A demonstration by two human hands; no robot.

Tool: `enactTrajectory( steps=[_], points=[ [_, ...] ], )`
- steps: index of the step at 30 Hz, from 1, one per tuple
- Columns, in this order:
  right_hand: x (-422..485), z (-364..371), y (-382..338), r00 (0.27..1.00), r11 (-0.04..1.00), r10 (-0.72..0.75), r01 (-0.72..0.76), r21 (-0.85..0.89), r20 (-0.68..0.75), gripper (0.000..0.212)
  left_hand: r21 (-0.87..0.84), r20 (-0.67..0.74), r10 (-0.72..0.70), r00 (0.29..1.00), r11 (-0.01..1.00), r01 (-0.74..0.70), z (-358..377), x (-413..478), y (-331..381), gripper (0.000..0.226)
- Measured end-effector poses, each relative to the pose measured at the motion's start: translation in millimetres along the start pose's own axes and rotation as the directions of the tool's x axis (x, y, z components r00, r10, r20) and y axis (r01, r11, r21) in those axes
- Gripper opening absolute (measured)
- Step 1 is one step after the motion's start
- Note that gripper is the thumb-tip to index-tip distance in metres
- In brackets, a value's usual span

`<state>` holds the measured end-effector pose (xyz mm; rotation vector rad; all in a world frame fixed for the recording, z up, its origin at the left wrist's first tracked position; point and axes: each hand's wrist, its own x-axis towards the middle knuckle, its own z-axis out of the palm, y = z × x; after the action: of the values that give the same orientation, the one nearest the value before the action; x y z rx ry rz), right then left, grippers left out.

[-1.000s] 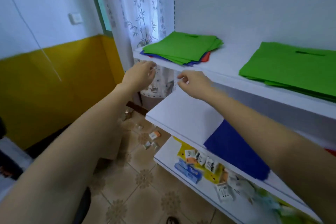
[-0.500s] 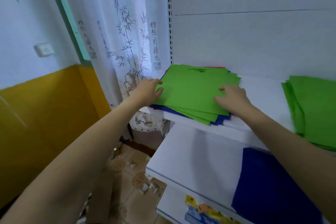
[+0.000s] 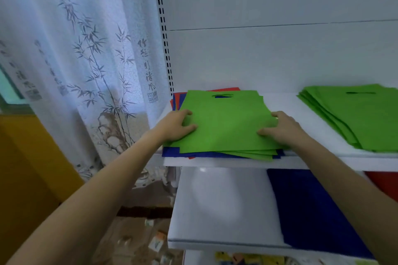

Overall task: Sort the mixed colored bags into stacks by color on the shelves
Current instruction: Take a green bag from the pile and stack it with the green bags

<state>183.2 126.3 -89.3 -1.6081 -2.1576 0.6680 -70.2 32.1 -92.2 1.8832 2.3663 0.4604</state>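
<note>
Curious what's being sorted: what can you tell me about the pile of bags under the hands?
The mixed pile lies flat at the left end of the upper shelf: green bags of felt-like fabric fanned on top, the top one showing an oval handle cutout, blue and red bags peeking out beneath. The left hand rests on its left edge, the right hand on its right.

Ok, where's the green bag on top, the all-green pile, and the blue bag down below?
top green bag (image 3: 226, 129), head view, middle of its face.
all-green pile (image 3: 366, 120), head view, top bag's face.
blue bag (image 3: 312, 211), head view, middle of its face.
</note>
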Motion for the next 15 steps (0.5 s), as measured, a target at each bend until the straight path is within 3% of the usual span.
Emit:
enactTrajectory(
  steps=[6,15],
  points=[
    [-22.9,5.4,0.4,0.991,0.993,0.118,-0.117,0.008,-0.057,0.077,-0.013,0.08,0.048,0.996,0.999,-0.047,-0.8,1.4,-7.1,0.061],
    [-39.0,-1.4,-2.0,0.972,0.95,0.209,-0.176,0.259,-0.106,0.062,-0.172,0.114,0.159,0.981,0.975,-0.138,-1.8,0.5,-8.3,0.051]
  ],
)
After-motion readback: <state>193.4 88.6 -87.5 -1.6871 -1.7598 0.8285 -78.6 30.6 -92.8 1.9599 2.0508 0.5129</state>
